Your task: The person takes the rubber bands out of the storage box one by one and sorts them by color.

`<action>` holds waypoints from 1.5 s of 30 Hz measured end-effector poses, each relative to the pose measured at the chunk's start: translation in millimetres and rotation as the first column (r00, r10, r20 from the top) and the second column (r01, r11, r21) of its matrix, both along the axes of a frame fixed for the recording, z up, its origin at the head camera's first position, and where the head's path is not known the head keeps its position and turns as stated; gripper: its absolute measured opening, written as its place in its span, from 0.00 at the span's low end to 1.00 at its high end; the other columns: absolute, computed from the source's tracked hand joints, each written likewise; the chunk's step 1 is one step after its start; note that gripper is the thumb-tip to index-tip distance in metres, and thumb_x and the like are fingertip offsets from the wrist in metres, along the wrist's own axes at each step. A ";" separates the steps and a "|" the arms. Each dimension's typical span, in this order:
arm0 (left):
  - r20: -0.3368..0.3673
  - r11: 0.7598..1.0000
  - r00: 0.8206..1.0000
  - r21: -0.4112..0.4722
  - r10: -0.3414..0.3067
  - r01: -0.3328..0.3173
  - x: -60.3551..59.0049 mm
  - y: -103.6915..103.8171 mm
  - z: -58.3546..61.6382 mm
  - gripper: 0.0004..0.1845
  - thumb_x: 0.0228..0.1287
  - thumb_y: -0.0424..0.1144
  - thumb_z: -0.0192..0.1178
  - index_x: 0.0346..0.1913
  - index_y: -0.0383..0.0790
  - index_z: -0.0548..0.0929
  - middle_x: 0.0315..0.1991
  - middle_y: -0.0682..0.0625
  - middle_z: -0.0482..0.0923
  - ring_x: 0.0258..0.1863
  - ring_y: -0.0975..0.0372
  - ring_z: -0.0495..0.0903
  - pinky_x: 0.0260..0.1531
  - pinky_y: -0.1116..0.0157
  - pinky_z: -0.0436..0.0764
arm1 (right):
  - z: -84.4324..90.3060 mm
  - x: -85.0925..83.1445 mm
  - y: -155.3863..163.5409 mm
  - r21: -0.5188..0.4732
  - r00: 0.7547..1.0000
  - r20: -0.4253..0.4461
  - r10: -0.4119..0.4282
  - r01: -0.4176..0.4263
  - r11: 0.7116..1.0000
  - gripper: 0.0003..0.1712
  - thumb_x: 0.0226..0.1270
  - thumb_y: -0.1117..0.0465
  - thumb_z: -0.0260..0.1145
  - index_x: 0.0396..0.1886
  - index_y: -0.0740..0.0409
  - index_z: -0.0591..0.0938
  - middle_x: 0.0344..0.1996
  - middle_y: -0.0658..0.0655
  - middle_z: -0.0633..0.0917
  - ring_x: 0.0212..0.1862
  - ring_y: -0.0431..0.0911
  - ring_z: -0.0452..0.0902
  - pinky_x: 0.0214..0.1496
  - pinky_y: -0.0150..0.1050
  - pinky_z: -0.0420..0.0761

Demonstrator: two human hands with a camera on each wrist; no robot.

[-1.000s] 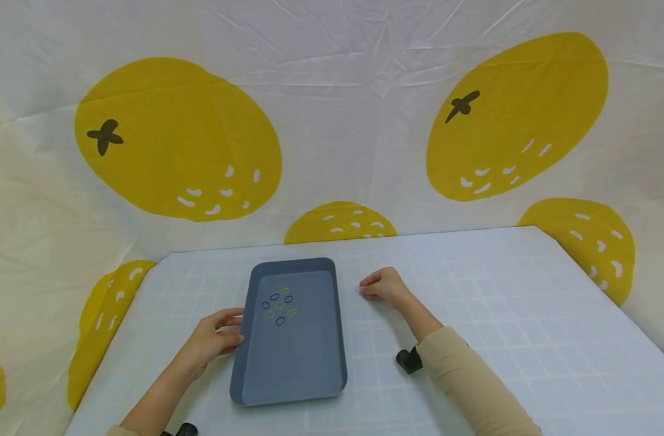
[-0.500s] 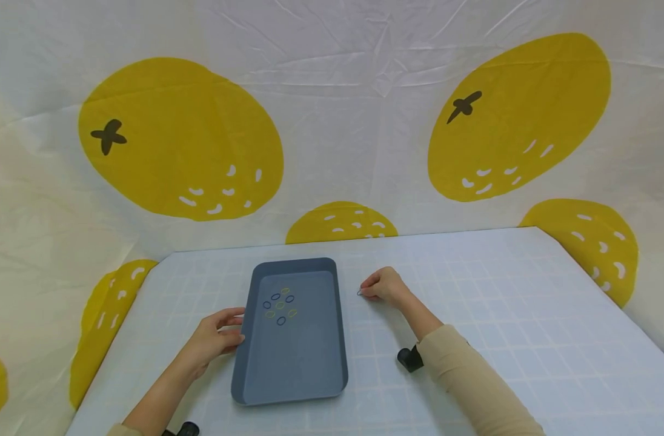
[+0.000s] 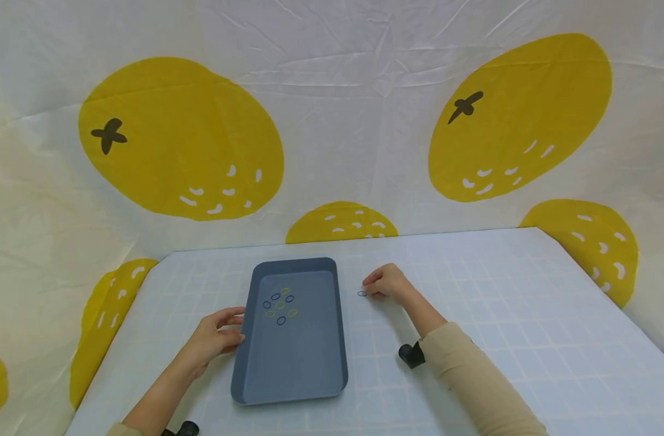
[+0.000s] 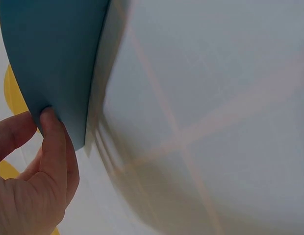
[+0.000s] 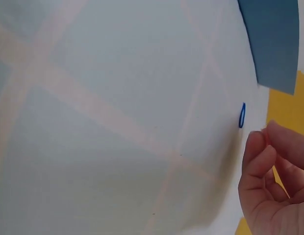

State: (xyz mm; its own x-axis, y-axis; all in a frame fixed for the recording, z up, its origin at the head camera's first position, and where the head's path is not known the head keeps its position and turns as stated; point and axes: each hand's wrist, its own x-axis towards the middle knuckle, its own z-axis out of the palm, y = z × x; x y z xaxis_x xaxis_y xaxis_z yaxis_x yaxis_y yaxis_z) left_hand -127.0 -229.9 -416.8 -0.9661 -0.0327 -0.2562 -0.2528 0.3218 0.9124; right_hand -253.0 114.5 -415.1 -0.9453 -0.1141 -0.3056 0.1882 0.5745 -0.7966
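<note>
A small blue loop, like a thin rubber band (image 5: pixel 242 115), lies on the tablecloth to the right of the tray. Just beside it my right hand (image 3: pixel 388 283) hovers, thumb and fingers bent and their tips close together, apart from the band in the right wrist view. Near the far end of the blue-grey rectangular tray (image 3: pixel 294 369), several blue and yellow bands (image 3: pixel 280 306) lie loosely grouped on its floor. My left hand (image 3: pixel 214 333) holds the tray's left wall; in the left wrist view its fingers (image 4: pixel 53 147) bend against the rim.
A pale checked cloth (image 3: pixel 474 315) covers the table. Behind it hangs a white curtain (image 3: pixel 354 121) printed with big yellow fruit. Black wrist cameras (image 3: pixel 412 355) sit at both forearms, low over the cloth.
My right hand has let go of the small band, which now shows whole on the cloth, and has drawn back slightly up and right. The left hand and tray stay put.
</note>
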 end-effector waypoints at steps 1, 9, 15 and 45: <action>0.000 1.000 1.000 0.000 0.000 0.000 -0.1 0.2 0.1 0.31 0.52 0.18 0.58 0.63 0.26 0.65 0.54 0.30 0.69 0.44 0.53 0.79 0.35 0.59 0.81 | 1.5 -0.4 -0.2 -0.007 1.000 0.008 -0.006 0.006 1.000 0.06 0.55 0.69 0.69 0.33 0.66 0.85 0.31 0.57 0.83 0.28 0.44 0.74 0.31 0.32 0.77; 0.003 1.000 1.000 0.007 0.005 -0.005 -0.6 0.4 -0.1 0.31 0.52 0.17 0.58 0.63 0.26 0.65 0.54 0.30 0.69 0.44 0.53 0.79 0.35 0.59 0.81 | 12.8 -4.6 -1.0 -0.094 0.998 0.058 0.002 0.003 0.996 0.07 0.57 0.67 0.68 0.36 0.65 0.84 0.29 0.56 0.83 0.28 0.45 0.76 0.30 0.33 0.77; -0.001 1.000 1.000 0.008 -0.006 0.006 -1.7 -0.5 0.5 0.32 0.53 0.18 0.58 0.63 0.26 0.65 0.54 0.30 0.69 0.44 0.53 0.79 0.36 0.59 0.81 | 27.7 -7.7 -7.6 -0.127 0.998 0.059 0.026 -0.018 0.992 0.09 0.57 0.66 0.68 0.39 0.65 0.84 0.28 0.55 0.83 0.30 0.47 0.77 0.32 0.35 0.77; 0.008 1.000 1.000 0.013 -0.004 0.004 -2.0 -3.5 -3.9 0.32 0.53 0.19 0.59 0.64 0.26 0.64 0.54 0.30 0.68 0.41 0.56 0.79 0.34 0.60 0.81 | 50.6 7.2 -88.5 -0.256 0.976 -0.018 0.218 -0.216 0.942 0.10 0.54 0.67 0.70 0.38 0.65 0.85 0.27 0.52 0.83 0.28 0.43 0.73 0.37 0.38 0.80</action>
State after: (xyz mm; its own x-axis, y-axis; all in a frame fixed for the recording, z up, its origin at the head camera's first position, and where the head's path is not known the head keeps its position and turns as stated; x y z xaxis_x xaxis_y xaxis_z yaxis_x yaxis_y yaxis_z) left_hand -128.9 -233.4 -420.7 -0.9642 -0.0256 -0.2640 -0.2586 0.3112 0.9145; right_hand -245.8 26.0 -364.5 -0.8860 -0.3913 -0.2488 0.0903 0.3808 -0.9203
